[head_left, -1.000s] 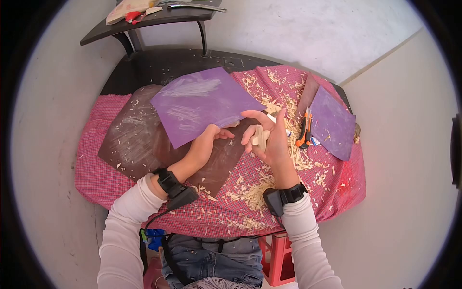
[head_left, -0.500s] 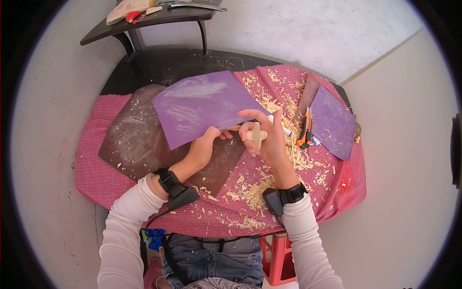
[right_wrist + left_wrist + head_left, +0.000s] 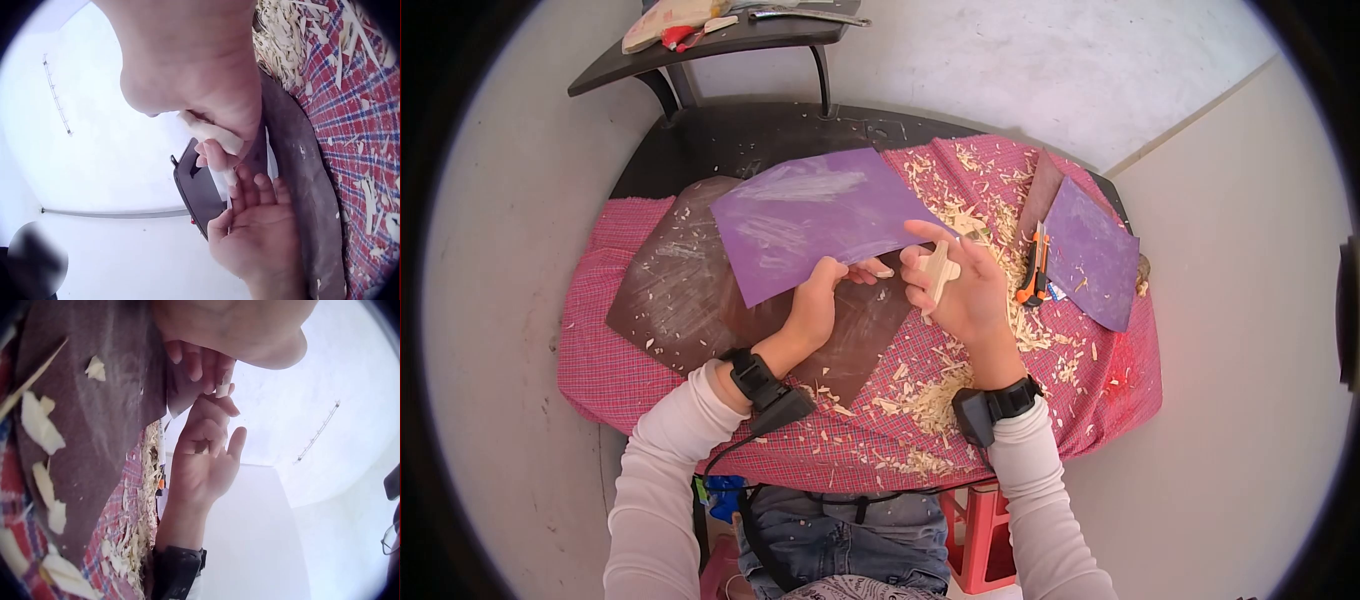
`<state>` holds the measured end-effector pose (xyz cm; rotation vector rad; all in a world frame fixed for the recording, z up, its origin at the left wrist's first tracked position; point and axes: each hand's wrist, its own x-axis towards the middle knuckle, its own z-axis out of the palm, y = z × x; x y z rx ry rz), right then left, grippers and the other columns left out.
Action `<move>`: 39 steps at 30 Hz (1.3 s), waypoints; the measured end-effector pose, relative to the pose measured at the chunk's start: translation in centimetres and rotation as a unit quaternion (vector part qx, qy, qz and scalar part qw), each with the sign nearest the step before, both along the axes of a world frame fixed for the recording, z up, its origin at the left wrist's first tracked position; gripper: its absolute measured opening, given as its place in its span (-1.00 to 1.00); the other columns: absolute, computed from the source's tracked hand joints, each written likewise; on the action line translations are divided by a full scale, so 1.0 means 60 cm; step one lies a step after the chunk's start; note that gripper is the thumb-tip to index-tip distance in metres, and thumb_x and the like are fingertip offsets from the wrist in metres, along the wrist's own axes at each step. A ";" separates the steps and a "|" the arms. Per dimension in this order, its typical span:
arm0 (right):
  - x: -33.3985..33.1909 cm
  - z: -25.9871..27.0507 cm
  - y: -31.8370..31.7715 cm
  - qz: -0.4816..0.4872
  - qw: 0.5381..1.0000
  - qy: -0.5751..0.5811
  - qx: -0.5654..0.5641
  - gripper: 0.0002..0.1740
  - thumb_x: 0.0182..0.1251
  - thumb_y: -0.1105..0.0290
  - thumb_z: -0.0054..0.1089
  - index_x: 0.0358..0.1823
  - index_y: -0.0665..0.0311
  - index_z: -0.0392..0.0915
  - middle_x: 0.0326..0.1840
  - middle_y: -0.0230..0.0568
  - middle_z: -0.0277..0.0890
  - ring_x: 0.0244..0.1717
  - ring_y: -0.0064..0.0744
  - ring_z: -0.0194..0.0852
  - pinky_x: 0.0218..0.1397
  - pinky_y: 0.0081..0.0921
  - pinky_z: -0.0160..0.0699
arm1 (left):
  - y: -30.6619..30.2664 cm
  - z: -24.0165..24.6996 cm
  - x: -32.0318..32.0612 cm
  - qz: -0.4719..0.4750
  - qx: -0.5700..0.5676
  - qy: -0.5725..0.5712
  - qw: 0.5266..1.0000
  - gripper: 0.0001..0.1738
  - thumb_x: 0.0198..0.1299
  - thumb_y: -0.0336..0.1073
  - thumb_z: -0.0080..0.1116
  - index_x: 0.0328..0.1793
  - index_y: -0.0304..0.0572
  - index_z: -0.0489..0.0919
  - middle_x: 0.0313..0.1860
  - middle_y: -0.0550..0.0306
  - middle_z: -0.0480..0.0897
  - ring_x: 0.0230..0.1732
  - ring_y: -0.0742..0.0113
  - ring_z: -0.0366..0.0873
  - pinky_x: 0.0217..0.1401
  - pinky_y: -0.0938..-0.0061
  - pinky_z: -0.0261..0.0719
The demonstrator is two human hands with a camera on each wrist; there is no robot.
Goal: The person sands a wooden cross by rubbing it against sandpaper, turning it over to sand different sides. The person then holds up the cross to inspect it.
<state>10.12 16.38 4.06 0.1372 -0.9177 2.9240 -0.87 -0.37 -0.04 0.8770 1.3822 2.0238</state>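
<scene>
My right hand (image 3: 978, 305) holds a small pale carved wooden piece (image 3: 941, 272) with a cross-like outline, its fingers curled round it. The right wrist view shows the wooden piece (image 3: 219, 135) tucked under the palm. My left hand (image 3: 810, 310) pinches the near edge of a purple sandpaper sheet (image 3: 800, 215), thumb on top. White dust streaks mark the sheet. In the left wrist view a pale wrap (image 3: 222, 389) covers one left fingertip, close to the right hand's fingers.
Brown sandpaper (image 3: 665, 270) lies under the purple sheet on a red checked cloth (image 3: 600, 350). Wood shavings (image 3: 945, 400) are scattered about. At right are an orange-and-black utility knife (image 3: 1034, 265) and another purple sheet (image 3: 1095, 255). A raised black shelf (image 3: 750, 35) stands at the back left.
The wooden piece has turned in my right hand, from its cross-shaped face to a more tilted, narrower side. My left hand and the purple sheet have shifted slightly left.
</scene>
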 end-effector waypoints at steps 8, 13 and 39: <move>-0.004 -0.014 0.011 0.055 0.990 0.104 -0.078 -0.29 0.02 0.61 0.04 0.33 0.40 0.25 0.00 -0.05 0.31 -0.10 -0.30 0.27 -0.14 -0.39 0.34 | 0.004 0.019 -0.001 0.032 0.007 -0.005 0.999 -0.43 0.38 0.01 -0.32 -0.08 -0.37 0.56 -0.15 -0.04 0.64 -0.11 0.23 0.54 0.12 0.36 0.40; 0.005 -0.004 0.006 -0.016 0.998 0.037 0.051 -0.16 -0.02 0.79 0.09 0.41 0.43 0.12 0.33 0.16 0.24 0.33 -0.07 0.28 0.32 -0.20 0.37 | 0.012 0.030 0.001 0.114 -0.046 -0.089 0.988 -0.38 0.40 0.16 -0.25 0.06 -0.33 0.48 -0.10 -0.01 0.61 -0.15 0.27 0.57 0.05 0.30 0.51; 0.002 0.012 -0.038 -0.196 0.818 -0.132 0.524 -0.70 0.54 0.31 -0.18 0.14 0.34 0.23 -0.41 -0.03 0.61 -0.47 -0.23 0.65 -0.57 -0.45 0.53 | 0.005 0.013 0.022 0.080 -0.133 -0.002 0.988 -0.56 0.37 -0.14 0.01 0.16 -0.38 0.50 0.08 -0.02 0.58 0.06 0.23 0.53 0.18 0.39 0.42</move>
